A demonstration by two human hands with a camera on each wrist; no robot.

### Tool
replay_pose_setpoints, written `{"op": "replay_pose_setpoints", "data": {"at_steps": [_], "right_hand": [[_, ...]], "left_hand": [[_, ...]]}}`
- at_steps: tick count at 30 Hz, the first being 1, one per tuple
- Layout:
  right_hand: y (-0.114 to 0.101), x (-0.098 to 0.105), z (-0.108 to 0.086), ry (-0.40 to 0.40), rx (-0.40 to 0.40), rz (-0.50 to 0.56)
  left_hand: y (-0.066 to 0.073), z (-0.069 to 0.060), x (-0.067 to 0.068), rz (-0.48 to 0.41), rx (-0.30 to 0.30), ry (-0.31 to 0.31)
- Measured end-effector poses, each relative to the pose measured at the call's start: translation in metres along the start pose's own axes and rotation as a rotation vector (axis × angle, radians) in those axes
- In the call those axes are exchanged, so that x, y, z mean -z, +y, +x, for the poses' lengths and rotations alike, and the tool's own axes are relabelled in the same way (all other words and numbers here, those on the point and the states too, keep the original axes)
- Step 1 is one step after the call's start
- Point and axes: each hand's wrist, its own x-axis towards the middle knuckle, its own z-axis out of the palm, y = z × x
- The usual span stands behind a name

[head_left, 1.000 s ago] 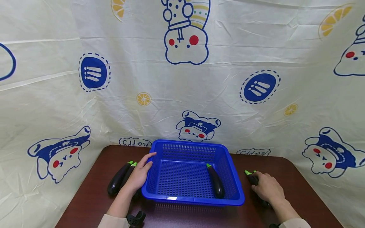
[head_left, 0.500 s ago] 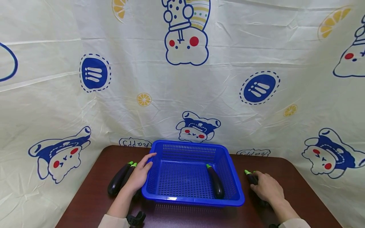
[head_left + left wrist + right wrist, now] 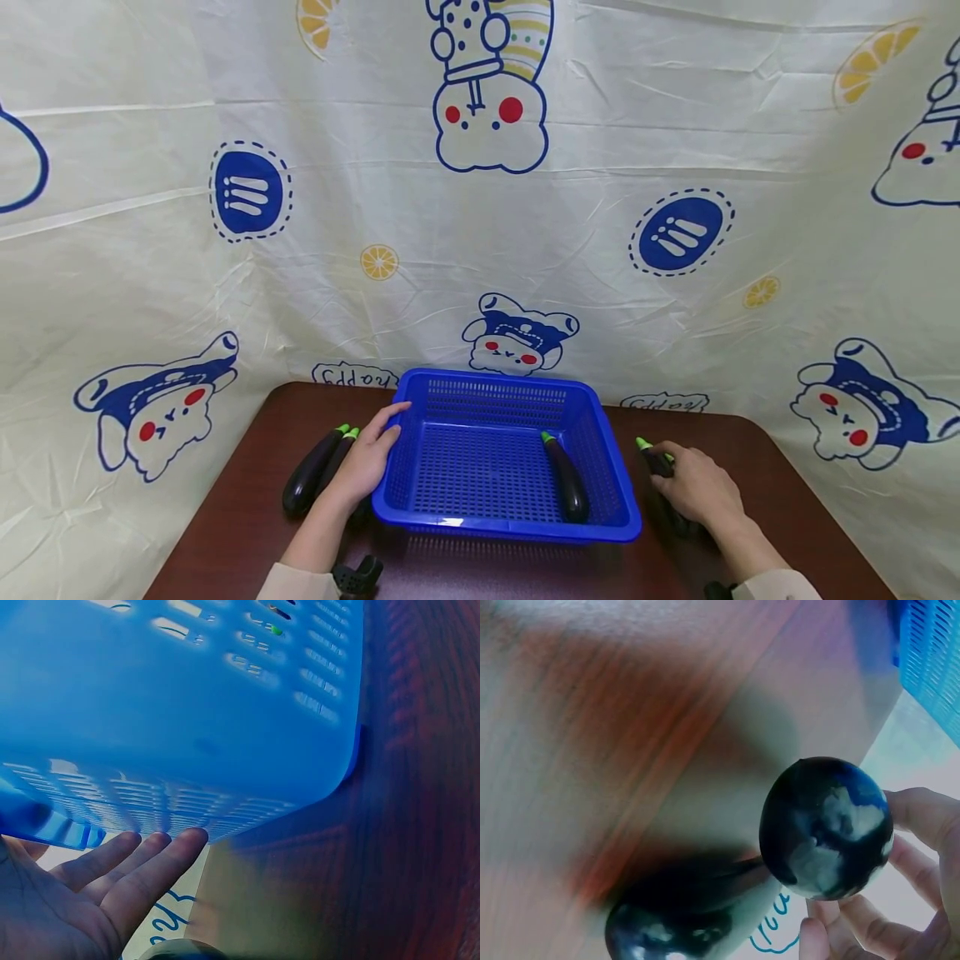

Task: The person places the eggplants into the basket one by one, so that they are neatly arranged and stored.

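My left hand (image 3: 366, 464) rests at the left rim of a blue plastic basket (image 3: 508, 531). Its fingers lie straight along the outer wall in the left wrist view; the thumb is mostly hidden there. To the right of the basket, my right hand (image 3: 703, 486) grips an eggplant (image 3: 825, 825), whose rounded end faces the right wrist camera. A second eggplant (image 3: 675, 915) lies close beside it, mostly covered by the hand in the head view. Inside the basket, one eggplant (image 3: 567, 483) with a green stem lies at the right side.
Left of the basket, an eggplant (image 3: 309, 477) and another eggplant (image 3: 337, 461) lie side by side, partly behind my left forearm. The dark brown table (image 3: 225, 508) carries everything. A white printed cloth (image 3: 480, 217) hangs behind its far edge.
My right hand has moved slightly left with the eggplant, whose green stem has shifted up and left, nearer the basket. My left hand and the basket have hardly moved.
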Motion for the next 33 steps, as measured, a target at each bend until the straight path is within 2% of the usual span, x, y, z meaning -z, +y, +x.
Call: {"op": "replay_pose_setpoints", "data": {"at_steps": [19, 33], "right_hand": [[-0.017, 0.034, -0.006, 0.042, 0.102, 0.048], [-0.033, 0.052, -0.008, 0.122, 0.166, 0.052]], "left_hand": [[0.001, -0.002, 0.001, 0.014, 0.006, -0.004], [0.002, -0.002, 0.001, 0.014, 0.011, -0.002]]}}
